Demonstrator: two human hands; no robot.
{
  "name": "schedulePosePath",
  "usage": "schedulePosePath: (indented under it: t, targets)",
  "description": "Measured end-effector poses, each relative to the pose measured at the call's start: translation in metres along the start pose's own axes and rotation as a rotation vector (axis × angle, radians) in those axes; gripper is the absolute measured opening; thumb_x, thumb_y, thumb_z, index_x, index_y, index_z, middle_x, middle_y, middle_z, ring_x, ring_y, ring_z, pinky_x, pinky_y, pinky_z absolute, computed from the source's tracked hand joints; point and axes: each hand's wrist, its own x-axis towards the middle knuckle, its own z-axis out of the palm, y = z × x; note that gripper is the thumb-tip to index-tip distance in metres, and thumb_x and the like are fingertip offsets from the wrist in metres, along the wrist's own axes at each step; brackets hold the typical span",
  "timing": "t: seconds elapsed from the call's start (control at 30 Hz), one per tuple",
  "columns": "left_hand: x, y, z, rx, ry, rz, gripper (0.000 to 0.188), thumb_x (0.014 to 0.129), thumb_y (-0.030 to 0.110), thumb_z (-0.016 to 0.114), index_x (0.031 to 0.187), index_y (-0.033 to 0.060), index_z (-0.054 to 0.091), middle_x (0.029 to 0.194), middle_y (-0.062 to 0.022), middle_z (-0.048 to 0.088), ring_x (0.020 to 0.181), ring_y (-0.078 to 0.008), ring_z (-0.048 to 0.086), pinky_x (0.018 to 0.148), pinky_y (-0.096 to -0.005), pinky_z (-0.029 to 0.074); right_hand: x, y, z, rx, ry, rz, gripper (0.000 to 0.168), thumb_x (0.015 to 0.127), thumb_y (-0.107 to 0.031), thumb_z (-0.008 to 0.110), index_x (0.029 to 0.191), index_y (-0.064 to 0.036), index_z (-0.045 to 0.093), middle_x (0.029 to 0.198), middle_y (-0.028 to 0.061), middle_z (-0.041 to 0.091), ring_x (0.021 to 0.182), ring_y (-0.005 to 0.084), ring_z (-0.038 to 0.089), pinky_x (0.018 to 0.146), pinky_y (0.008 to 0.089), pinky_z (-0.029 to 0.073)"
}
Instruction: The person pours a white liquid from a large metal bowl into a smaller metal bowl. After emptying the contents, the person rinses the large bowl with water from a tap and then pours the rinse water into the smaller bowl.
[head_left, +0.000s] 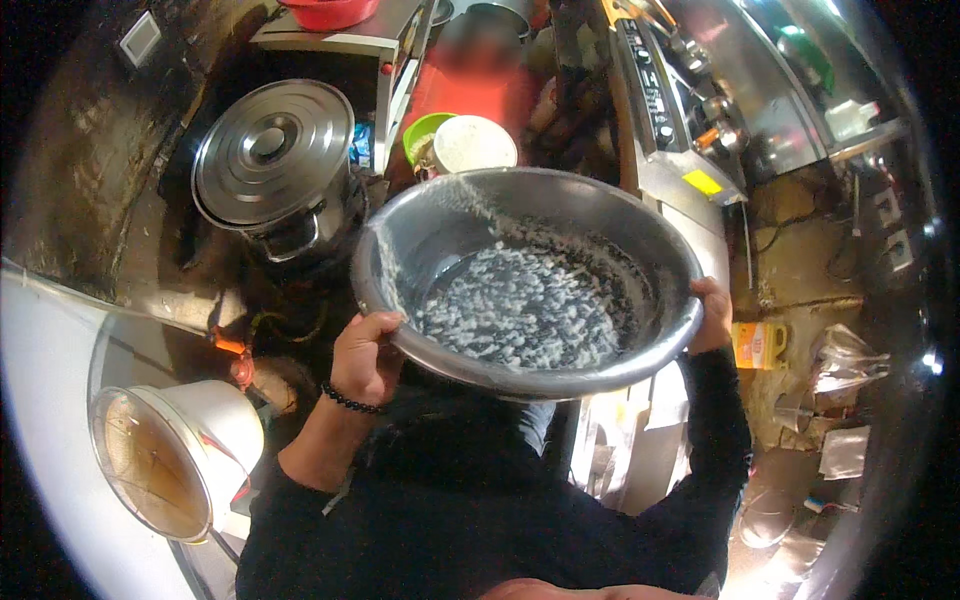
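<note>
A wide stainless-steel basin (465, 225) is held up in front of my chest. Crumbly white matter, perhaps dough bits or rice (525, 307), covers its bottom, and more clings to the inner wall. My left hand (367, 356), with a black bead bracelet on the wrist, grips the near left rim, thumb on top. On the right side, my right hand (711, 315) clasps the rim, its fingers partly hidden behind the metal. Beyond the far rim, a white round container (476, 144) and a green bowl (424, 135) are partly covered by the basin.
At left stands a large lidded steel pot (277, 154). Lower left, a mesh strainer (154, 465) rests over a white bucket (225, 424). A person in red (465, 90) is ahead. On the right are an appliance with knobs (649, 82) and a yellow jug (757, 345).
</note>
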Motion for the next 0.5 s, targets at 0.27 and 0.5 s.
schedulePosePath:
  t: [0.27,0.5]
  targets:
    - [0.024,-0.02,-0.059,-0.109,0.205,-0.199,0.025,0.083,0.011,0.053,0.105,-0.0009,0.058,0.103,-0.0111,0.064,0.094,-0.0255,0.06,0.089,-0.0391,0.047,0.019,0.045,0.054,0.058,0.097,0.089,0.03,0.08,-0.007,0.043,0.099,0.011,0.057,0.091,0.0186,0.061,0.085,0.0274,0.061,0.08,0.0371,0.051]
    - [0.051,-0.071,-0.091,-0.084,0.502,-0.186,0.012,0.079,0.005,0.056,0.091,0.0027,0.056,0.091,-0.0098,0.058,0.087,-0.0266,0.056,0.083,-0.0422,0.047,0.161,0.227,-0.063,-0.388,0.116,0.014,0.016,0.076,-0.007,0.052,0.087,0.003,0.058,0.08,0.0107,0.059,0.078,0.024,0.058,0.075,0.0365,0.048]
